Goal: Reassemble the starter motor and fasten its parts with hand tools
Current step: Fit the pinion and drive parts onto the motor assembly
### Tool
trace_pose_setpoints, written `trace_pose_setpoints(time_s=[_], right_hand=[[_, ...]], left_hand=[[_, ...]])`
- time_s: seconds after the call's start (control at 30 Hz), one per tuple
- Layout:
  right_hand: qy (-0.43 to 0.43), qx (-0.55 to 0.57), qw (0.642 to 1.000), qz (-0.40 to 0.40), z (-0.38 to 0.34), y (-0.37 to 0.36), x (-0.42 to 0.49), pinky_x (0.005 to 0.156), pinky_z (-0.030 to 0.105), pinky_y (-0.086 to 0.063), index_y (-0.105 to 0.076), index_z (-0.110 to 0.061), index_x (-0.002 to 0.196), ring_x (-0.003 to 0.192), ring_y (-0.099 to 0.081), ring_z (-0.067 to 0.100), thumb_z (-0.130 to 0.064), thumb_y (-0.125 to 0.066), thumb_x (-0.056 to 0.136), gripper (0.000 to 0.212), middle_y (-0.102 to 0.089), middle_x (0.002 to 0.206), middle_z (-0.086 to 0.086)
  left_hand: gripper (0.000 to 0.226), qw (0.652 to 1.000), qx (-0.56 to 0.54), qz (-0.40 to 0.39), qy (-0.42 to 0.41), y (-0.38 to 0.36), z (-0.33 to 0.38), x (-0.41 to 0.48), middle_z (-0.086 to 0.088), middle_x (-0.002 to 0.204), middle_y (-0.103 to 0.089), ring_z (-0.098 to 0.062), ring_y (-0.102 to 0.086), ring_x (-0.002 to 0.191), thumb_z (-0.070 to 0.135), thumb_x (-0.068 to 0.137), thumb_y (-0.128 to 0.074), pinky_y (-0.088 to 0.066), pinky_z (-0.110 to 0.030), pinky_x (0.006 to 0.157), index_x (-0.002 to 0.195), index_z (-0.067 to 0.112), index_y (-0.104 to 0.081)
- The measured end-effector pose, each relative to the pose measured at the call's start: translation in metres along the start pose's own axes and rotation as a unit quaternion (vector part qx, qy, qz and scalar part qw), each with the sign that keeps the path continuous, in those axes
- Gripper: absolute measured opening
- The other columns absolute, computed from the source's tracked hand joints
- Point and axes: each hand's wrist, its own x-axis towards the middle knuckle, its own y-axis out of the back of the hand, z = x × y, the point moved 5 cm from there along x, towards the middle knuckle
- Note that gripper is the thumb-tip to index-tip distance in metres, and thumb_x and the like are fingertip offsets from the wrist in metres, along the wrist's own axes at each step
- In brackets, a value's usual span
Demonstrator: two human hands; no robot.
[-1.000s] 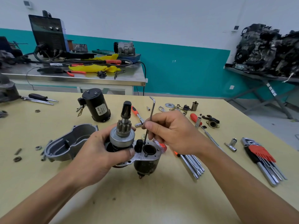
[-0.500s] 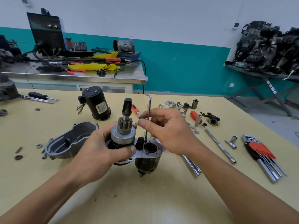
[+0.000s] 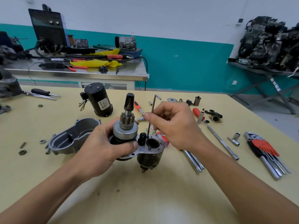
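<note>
Fingers of the left hand [image 3: 100, 147] are curled around the grey clutch-and-pinion end of the dark starter motor assembly [image 3: 150, 158], which is held upright near the middle of the pale yellow counter [image 3: 145, 199]. A thin L-shaped steel hex key [image 3: 153, 107] is pinched between thumb and fingers of the right hand [image 3: 174, 126], its long leg upright and its tip set down on the assembly's silver flange plate [image 3: 159, 148]. From the assembly, an open grey cast-metal housing [image 3: 71, 138] is seen at 9 o'clock, a black cylindrical motor can [image 3: 98, 99] at 11 o'clock, and a red-holdered hex key set [image 3: 265, 149] at 3 o'clock, well apart.
</note>
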Motion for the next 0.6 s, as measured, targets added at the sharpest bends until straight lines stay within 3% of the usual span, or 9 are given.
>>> trace_pose_setpoints(time_s=[0.17, 0.27, 0.4, 0.6], right_hand=[[-0.017, 0.022, 1.000, -0.002, 0.0007, -0.0051, -0.0001, 0.053, 0.018, -0.049, -0.073, -0.021, 0.087, 0.056, -0.061, 0.008, -0.019, -0.072, 0.090, 0.004, -0.068, 0.065, 0.004], [-0.019, 0.048, 0.998, -0.023, -0.0021, -0.0049, -0.0012, 0.048, 0.016, -0.043, -0.072, -0.018, 0.092, 0.050, -0.053, 0.004, -0.018, -0.063, 0.097, 0.011, -0.060, 0.059, 0.000], [-0.014, 0.033, 0.999, -0.036, -0.0056, -0.0039, -0.0010, 0.047, 0.016, -0.041, -0.071, -0.018, 0.089, 0.047, -0.049, 0.004, -0.016, -0.058, 0.099, 0.017, -0.061, 0.059, -0.005], [-0.004, 0.014, 0.999, 0.034, -0.0031, -0.0041, -0.0029, 0.048, 0.013, -0.043, -0.065, -0.021, 0.075, 0.043, -0.055, 0.004, -0.016, -0.068, 0.093, 0.019, -0.064, 0.054, -0.005]], left_hand=[[0.037, 1.000, -0.004, -0.005, -0.006, -0.0006, 0.0011, -0.0008, -0.006, 0.093, -0.071, -0.026, -0.067, 0.093, 0.018, 0.070, -0.077, -0.057, -0.019, 0.078, 0.101, 0.036, -0.071], [0.037, 1.000, 0.006, -0.006, -0.004, 0.0001, 0.0016, -0.0013, -0.002, 0.093, -0.072, -0.021, -0.068, 0.092, 0.016, 0.071, -0.079, -0.056, -0.017, 0.077, 0.101, 0.036, -0.071], [0.040, 1.000, 0.016, -0.002, -0.001, 0.0001, 0.0021, -0.0012, 0.001, 0.090, -0.072, -0.014, -0.069, 0.086, 0.005, 0.079, -0.080, -0.055, -0.016, 0.073, 0.101, 0.037, -0.071], [0.037, 1.000, 0.006, 0.005, 0.011, 0.0000, 0.0009, -0.0015, -0.001, 0.087, -0.071, -0.013, -0.068, 0.081, 0.021, 0.068, -0.078, -0.056, -0.020, 0.072, 0.101, 0.034, -0.071]])
